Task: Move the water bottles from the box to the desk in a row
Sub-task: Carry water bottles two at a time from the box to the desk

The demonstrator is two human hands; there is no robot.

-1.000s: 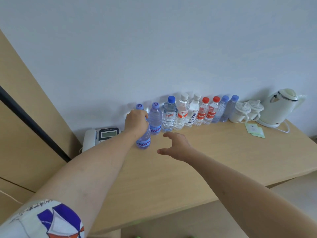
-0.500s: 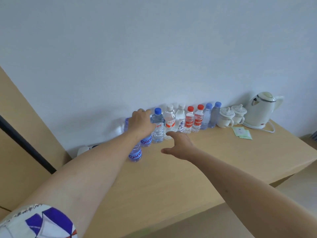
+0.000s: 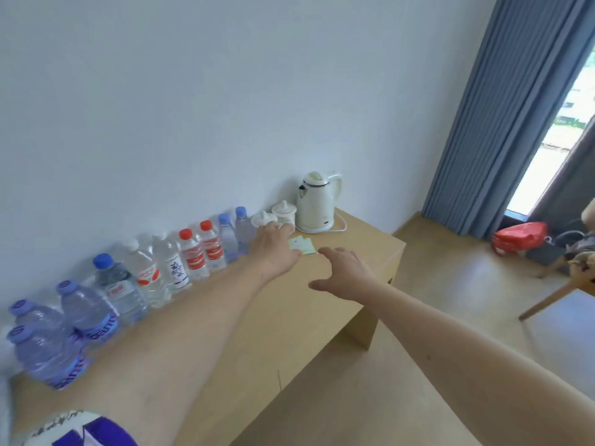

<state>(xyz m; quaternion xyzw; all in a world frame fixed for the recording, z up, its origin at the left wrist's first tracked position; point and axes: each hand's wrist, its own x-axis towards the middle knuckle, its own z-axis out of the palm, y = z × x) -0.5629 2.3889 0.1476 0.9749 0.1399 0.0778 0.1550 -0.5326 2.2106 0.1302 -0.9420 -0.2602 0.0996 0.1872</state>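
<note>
Nothing is held in either hand. The left hand [image 3: 275,249] is stretched out flat over the far part of the desk [image 3: 289,317], palm down, fingers spread loosely, and its fingertips reach the base of the nearer white lidded cup [image 3: 263,219] (whether contact is made cannot be told). The right hand [image 3: 346,273] is held open above the desk's right edge, fingers relaxed and slightly curled, apart from everything.

Between the two hands, just beyond them, two pale green paper cards [image 3: 302,245] are laid on the wood. A second white lidded cup [image 3: 284,211] is set behind the first, and a cream electric kettle [image 3: 317,201] is placed at the far corner with its cord trailing to the right.

The water bottles [image 3: 167,268] are lined up upright in a row along the wall [image 3: 193,107], left of the outstretched left forearm: three large ones with lilac caps nearest the camera, one of them set in front of another, then one with a blue cap, two with white caps, two with red caps, and two small ones with pale blue caps next to the cups. The box is not seen.

A grey-blue curtain [image 3: 502,123] is hung at the right, and a red bag [image 3: 520,235] is seen on the floor below it.
</note>
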